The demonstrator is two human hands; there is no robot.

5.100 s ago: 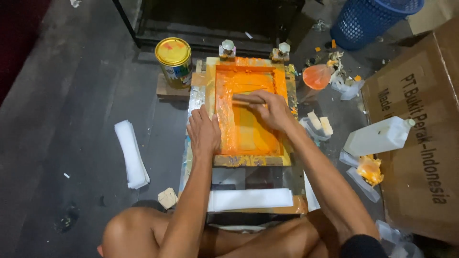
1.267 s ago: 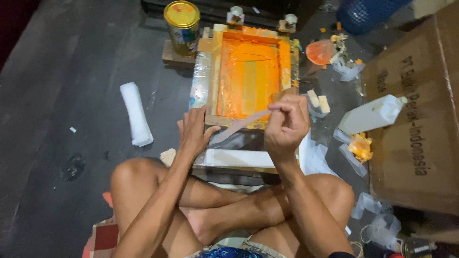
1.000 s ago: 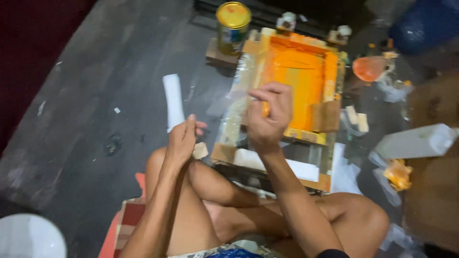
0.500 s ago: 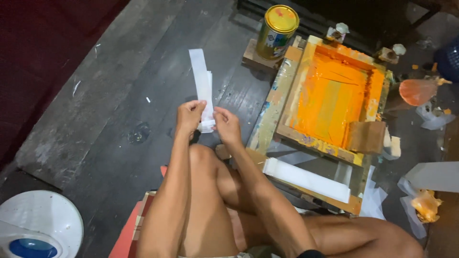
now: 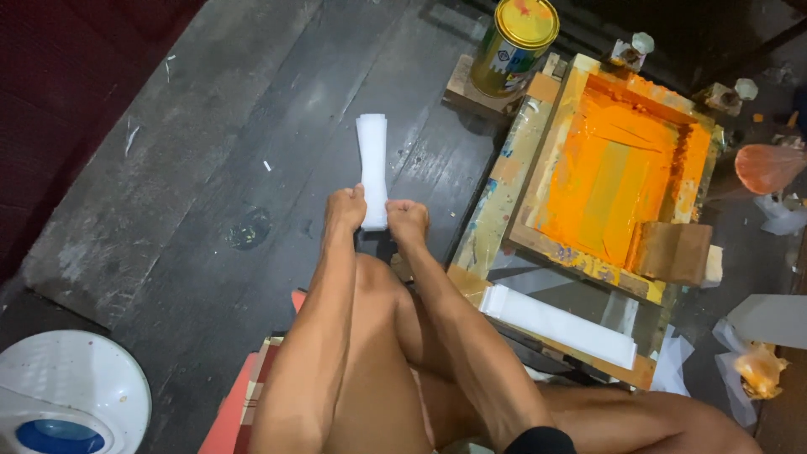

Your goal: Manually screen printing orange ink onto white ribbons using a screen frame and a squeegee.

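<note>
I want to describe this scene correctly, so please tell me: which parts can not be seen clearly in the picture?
Head view only:
- Fingers of the left hand and right hand: curled under, hidden by the knuckles on the white strip stack.
- White round object: cut off by the lower left corner.
- Orange bag: cut off by the right edge.
- Printing frame: what lies beneath is hidden by orange ink.

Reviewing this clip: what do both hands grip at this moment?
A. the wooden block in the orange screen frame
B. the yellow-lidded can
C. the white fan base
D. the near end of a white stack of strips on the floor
D: the left hand and right hand both close on the near end of the white stack lying on the dark floor.
</note>
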